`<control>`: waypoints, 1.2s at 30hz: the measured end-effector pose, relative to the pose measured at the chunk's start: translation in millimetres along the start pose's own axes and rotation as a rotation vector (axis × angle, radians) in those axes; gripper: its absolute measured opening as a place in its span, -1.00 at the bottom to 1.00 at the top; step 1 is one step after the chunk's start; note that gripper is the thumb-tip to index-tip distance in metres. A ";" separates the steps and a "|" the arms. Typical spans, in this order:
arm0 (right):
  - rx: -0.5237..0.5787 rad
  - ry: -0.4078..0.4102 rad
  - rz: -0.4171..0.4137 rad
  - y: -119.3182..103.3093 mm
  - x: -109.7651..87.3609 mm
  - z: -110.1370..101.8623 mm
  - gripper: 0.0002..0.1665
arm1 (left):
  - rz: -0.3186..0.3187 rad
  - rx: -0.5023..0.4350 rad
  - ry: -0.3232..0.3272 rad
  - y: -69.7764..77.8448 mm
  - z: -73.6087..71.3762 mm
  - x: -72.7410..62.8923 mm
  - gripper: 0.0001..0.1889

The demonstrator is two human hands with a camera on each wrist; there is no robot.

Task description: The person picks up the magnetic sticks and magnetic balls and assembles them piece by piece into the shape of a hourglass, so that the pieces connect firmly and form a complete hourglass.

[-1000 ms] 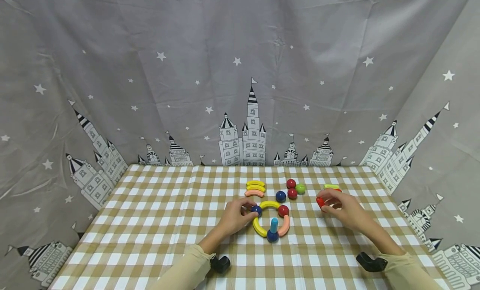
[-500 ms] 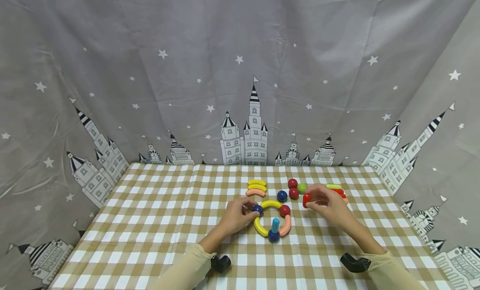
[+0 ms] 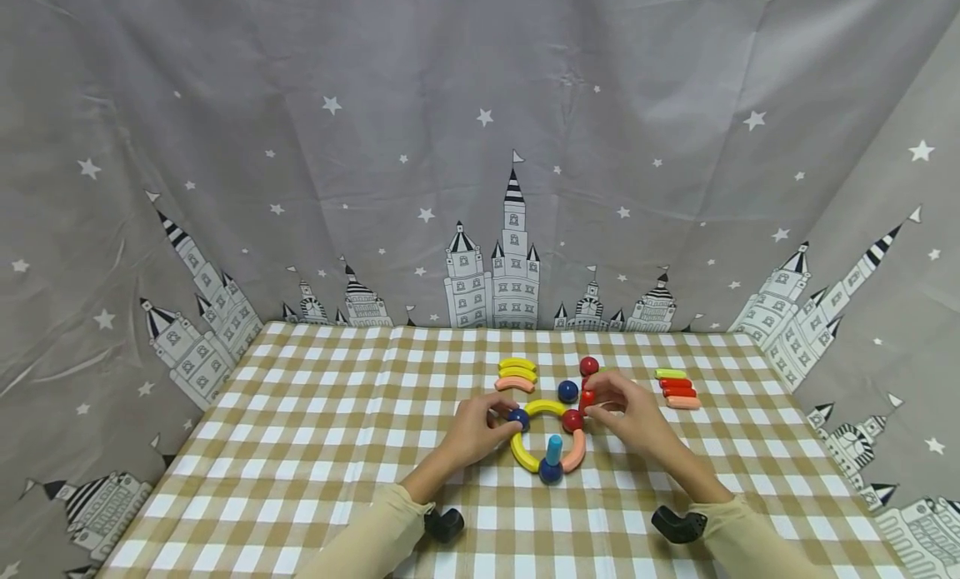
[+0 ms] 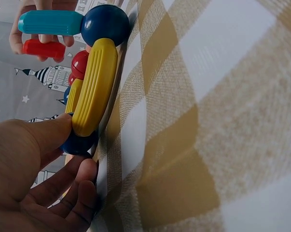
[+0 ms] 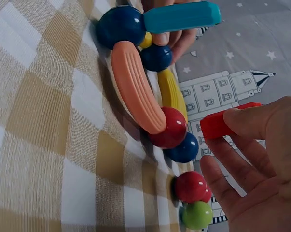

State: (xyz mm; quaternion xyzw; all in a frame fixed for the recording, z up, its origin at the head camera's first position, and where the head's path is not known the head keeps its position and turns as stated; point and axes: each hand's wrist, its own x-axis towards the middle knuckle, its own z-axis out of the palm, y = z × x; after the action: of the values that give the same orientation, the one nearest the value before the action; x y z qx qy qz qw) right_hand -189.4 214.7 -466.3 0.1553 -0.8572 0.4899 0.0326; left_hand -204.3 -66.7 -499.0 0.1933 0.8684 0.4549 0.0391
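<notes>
A ring of magnetic building pieces lies on the table: two yellow curved rods (image 3: 546,407), a salmon curved rod (image 3: 574,452), a red ball (image 3: 572,421) and two blue balls. On the near blue ball (image 3: 551,471) a turquoise rod (image 3: 553,448) stands upright. My left hand (image 3: 474,431) pinches the ring's left blue ball (image 4: 78,144) between thumb and fingers. In my right hand (image 3: 636,414) a short red rod (image 5: 217,124) is held upright by thumb and fingertips, close above and beside the ring's red ball, apart from it in the right wrist view.
Behind the ring lie a loose blue ball (image 3: 567,391), red balls (image 5: 191,186) and a green ball (image 5: 197,215), the last mostly hidden by my right hand in the head view. Curved rods (image 3: 516,384) are lined up back left, straight rods (image 3: 678,392) at right. A grey curtain (image 3: 375,146) hangs behind the checkered cloth (image 3: 300,429).
My right hand has carried the red rod leftward from near the straight rods to beside the ring's red ball, turning it upright. My left hand has stayed on the blue ball.
</notes>
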 end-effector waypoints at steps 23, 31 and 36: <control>0.030 -0.007 0.064 5.8 0.3 17.1 -0.61 | -0.007 -0.001 -0.007 -0.6 0.4 0.8 -0.77; 0.028 -0.008 0.061 8.7 0.0 19.2 -0.58 | 0.021 0.011 -0.013 0.4 -0.5 1.7 -0.77; 0.013 -0.005 0.085 14.6 -2.3 24.2 -0.55 | 0.049 0.022 -0.048 1.4 -4.0 3.2 -0.70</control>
State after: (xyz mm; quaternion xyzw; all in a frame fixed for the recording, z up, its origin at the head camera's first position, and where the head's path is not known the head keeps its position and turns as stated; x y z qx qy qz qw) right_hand -189.2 201.6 -491.4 0.1202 -0.8599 0.4961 0.0084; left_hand -207.8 -67.9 -495.2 0.2259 0.8672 0.4413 0.0464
